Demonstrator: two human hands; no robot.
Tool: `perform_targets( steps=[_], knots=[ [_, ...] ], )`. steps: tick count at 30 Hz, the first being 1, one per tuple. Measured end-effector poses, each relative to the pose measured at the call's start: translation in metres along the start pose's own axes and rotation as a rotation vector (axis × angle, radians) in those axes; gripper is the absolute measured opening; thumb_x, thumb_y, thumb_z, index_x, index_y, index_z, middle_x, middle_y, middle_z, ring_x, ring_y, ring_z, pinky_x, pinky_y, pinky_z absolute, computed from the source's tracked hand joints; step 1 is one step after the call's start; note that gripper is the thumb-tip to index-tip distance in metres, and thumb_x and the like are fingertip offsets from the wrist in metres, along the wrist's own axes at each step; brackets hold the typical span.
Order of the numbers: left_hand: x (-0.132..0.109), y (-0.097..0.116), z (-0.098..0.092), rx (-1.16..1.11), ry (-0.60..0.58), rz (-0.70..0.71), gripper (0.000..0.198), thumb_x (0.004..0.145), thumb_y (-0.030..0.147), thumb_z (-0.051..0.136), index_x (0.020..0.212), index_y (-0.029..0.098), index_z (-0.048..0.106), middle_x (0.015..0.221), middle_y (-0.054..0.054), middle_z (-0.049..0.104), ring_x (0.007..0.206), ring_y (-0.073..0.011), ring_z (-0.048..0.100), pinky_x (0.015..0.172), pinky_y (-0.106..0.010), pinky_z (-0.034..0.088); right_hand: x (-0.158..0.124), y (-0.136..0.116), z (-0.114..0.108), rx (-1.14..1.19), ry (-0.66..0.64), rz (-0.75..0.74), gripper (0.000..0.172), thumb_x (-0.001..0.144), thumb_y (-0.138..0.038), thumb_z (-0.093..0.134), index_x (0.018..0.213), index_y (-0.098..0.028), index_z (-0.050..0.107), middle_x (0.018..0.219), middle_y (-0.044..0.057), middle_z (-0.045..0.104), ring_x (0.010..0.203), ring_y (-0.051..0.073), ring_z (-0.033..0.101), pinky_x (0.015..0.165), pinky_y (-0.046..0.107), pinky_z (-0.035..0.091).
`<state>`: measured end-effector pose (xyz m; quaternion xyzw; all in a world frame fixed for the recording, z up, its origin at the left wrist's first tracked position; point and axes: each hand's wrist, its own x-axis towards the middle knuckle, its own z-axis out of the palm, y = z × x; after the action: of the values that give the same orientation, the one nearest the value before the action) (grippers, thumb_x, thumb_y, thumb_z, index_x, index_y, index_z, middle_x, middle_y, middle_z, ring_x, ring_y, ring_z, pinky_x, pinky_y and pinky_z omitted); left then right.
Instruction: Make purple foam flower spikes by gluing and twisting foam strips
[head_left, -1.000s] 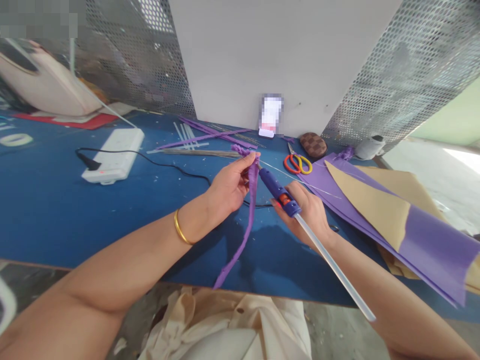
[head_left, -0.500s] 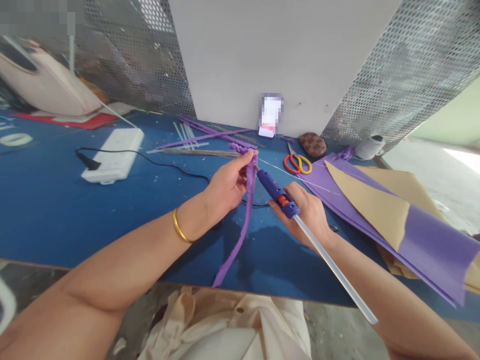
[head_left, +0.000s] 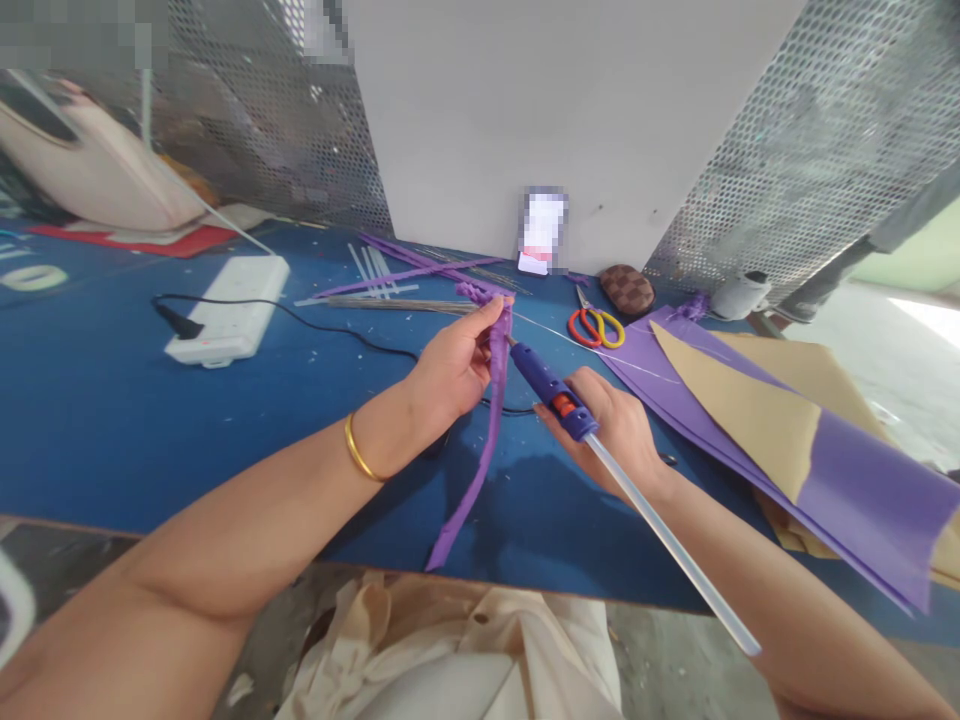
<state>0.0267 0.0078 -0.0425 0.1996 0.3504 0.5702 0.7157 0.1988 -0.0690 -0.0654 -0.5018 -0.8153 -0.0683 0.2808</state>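
My left hand [head_left: 454, 375] pinches the upper end of a purple paper strip [head_left: 489, 450], whose tail hangs down toward the front edge of the table. Crumpled purple paper [head_left: 477, 292] shows just above the thumb, and a thin pale wire runs off to the right from there. Wrapped in my right hand [head_left: 619, 425] is a blue hot glue gun [head_left: 546, 388]. Its nozzle is at the strip, close to my left fingers; whether it touches I cannot tell. A long clear glue stick [head_left: 675, 545] sticks out of the gun's back end.
Scissors [head_left: 597, 328] lie behind the glue gun, near a propped phone [head_left: 541, 232] and a checkered pouch [head_left: 627, 289]. Purple and tan paper sheets [head_left: 847, 470] cover the right side. A power strip [head_left: 232, 310] with a black cord sits left. Thin wires [head_left: 397, 304] lie behind my left hand.
The nozzle has shifted slightly down and left along the strip, and my left hand has moved a little left. A person's leg now shows behind the mesh at the right.
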Motion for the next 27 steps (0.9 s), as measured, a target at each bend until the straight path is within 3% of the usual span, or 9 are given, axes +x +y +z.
perform_targets(
  steps=[27],
  knots=[
    [0.0066, 0.0035, 0.0018, 0.002, 0.032, 0.009, 0.012, 0.083, 0.021, 0.07, 0.074, 0.013, 0.071, 0.055, 0.002, 0.062, 0.045, -0.0061, 0.052, 0.046, -0.018, 0.044, -0.0003, -0.0034, -0.0017, -0.016, -0.007, -0.065, 0.021, 0.09, -0.036, 0.054, 0.08, -0.021, 0.043, 0.071, -0.001, 0.048, 0.055, 0.013, 0.04, 0.049, 0.026, 0.023]
  ],
)
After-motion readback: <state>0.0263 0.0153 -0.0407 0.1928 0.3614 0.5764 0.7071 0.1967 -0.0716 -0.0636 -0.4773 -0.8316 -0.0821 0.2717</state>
